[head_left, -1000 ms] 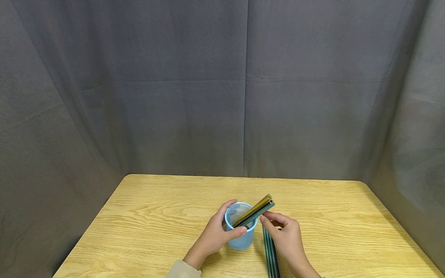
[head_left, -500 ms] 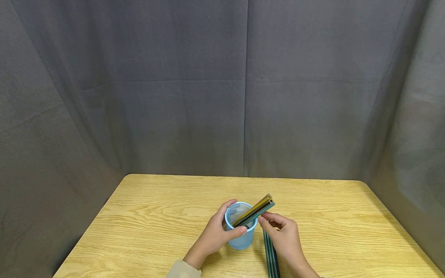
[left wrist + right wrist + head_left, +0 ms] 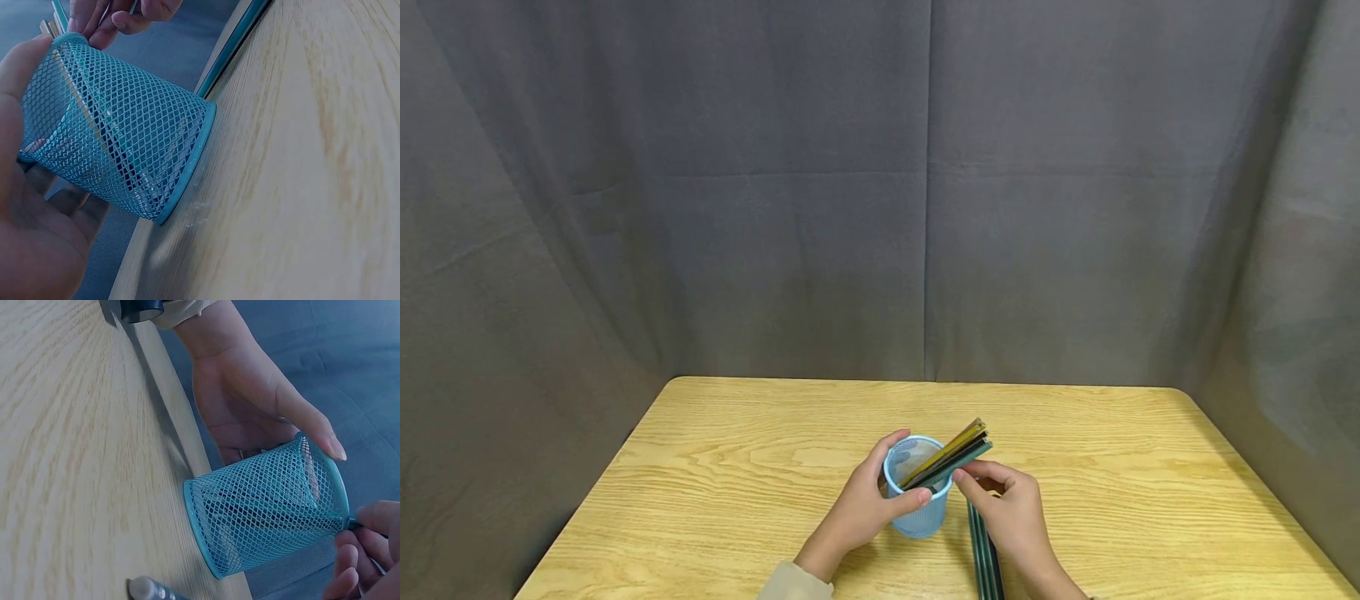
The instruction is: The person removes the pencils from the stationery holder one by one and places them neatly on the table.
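A light blue mesh pencil cup point(image 3: 921, 522) stands on the table, its mouth facing up. My left hand point(image 3: 861, 507) grips it from the left, thumb at the near rim and fingers round the far side. Several pencils point(image 3: 951, 458), yellow, black and green, lean together out of the cup toward the right; through the mesh point(image 3: 119, 119) their lower parts show slanting to the base. At the cup's right rim, my right hand point(image 3: 1011, 510) pinches a green pencil point(image 3: 977, 452) between thumb and fingers. In the right wrist view, the right fingertips point(image 3: 375, 519) are right at the rim.
More green and dark pencils point(image 3: 985, 554) lie side by side on the wooden table point(image 3: 737, 467), under and beside the right hand, running toward the near edge. A rounded pale end point(image 3: 145, 589) shows low in the right wrist view. Grey curtains point(image 3: 790, 208) surround the table.
My right fingertips have shifted slightly left toward the cup's rim. The green pencil's upper end has dipped a little, away from the others. The left hand and cup have stayed put.
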Demonstrator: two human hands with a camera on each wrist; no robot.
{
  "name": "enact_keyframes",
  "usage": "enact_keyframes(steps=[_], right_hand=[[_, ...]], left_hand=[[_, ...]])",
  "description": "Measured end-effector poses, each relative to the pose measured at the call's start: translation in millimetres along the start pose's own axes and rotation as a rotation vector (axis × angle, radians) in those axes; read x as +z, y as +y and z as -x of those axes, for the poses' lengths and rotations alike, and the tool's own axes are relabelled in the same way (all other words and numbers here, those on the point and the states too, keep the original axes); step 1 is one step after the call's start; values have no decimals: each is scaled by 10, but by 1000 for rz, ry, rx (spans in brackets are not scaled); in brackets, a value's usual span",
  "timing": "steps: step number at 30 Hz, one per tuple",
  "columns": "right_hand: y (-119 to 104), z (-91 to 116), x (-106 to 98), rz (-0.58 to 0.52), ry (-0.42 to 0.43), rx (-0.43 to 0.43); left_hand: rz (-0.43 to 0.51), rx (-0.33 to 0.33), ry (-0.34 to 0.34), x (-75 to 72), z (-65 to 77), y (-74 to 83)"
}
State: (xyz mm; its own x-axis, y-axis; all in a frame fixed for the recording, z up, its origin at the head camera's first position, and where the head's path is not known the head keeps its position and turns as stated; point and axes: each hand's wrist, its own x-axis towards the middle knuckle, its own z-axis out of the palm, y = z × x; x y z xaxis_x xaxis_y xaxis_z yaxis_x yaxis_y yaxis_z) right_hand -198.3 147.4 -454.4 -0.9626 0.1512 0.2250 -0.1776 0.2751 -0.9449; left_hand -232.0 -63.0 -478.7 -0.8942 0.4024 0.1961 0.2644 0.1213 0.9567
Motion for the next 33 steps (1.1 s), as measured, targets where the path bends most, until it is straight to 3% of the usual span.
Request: enact_keyframes(steps=[11,33], right_hand=[[-21,4,4,12,7,-39],[-106,11,-75,-41,43,2]], left_hand=[[6,6,-1,9,-11,10],[7,3,0,-3,-6,-2]])
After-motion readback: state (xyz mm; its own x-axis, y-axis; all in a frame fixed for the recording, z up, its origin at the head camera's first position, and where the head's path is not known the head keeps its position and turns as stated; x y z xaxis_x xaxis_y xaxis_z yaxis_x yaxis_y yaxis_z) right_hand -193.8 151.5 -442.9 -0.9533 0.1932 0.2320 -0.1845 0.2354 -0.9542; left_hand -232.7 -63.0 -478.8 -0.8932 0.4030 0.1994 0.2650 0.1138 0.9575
